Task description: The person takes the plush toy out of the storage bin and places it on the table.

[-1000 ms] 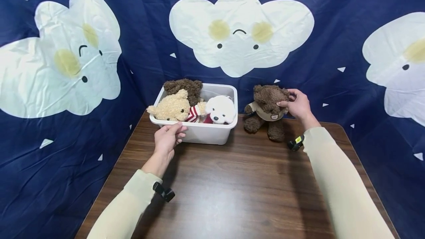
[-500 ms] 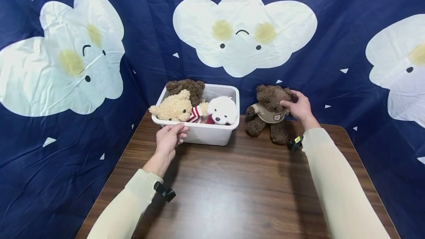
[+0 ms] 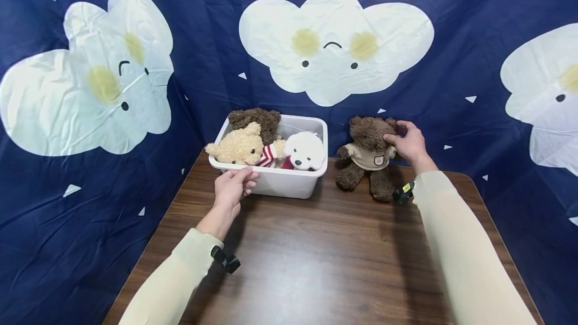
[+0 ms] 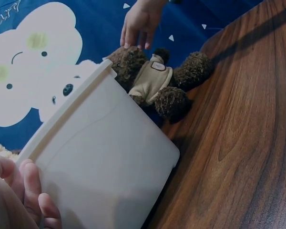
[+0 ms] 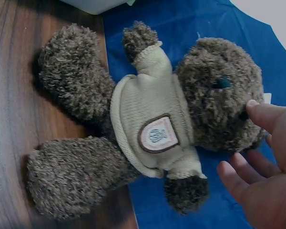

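Observation:
My left hand (image 3: 232,187) grips the front rim of a white plastic bin (image 3: 282,184), thumb on top and fingers curled beneath. In the bin lie a tan teddy bear (image 3: 237,147) in a red-striped top, a white plush dog (image 3: 304,152) and a dark brown plush (image 3: 257,122) behind them. To the right of the bin, a brown teddy bear (image 3: 369,159) in a beige knit sweater with a badge sits on the table, legs forward. My right hand (image 3: 410,143) holds the side of its head; in the right wrist view the thumb (image 5: 269,114) presses near its face.
The wooden table (image 3: 311,245) ends at the back against a dark blue cloth (image 3: 207,79) printed with white clouds. More of this cloth hangs along the left and right sides. A black wrist strap (image 3: 225,260) sits on the left sleeve.
The brown teddy bear has been turned and tipped back, so its face and badge show more, and its legs have shifted slightly forward. My left hand keeps its grip on the bin.

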Demonstrator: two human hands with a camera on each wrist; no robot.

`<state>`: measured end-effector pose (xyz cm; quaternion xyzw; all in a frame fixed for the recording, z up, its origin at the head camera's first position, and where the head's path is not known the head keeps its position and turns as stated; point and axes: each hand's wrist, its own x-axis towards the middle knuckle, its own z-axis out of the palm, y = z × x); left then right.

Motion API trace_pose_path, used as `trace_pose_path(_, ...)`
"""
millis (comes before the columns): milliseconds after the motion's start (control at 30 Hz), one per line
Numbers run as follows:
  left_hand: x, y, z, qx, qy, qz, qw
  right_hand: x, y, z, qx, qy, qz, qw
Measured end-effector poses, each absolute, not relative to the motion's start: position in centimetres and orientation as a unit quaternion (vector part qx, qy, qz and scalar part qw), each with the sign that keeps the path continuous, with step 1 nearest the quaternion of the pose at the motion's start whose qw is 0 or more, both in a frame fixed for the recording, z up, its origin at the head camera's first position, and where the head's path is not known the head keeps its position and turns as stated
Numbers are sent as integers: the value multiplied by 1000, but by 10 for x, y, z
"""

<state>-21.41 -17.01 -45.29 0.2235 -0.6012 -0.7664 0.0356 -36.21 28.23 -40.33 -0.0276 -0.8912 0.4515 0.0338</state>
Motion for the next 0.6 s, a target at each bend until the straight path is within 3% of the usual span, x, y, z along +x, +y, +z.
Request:
trace_pose_path(300, -215, -171, -453, 222, -595, -771, 35, -358, 281, -378, -3, -900, 434, 44)
trace_pose_path(600, -215, -170, -453, 217, -591, -776, 35, -361, 247, -343, 38, -899, 433, 46)
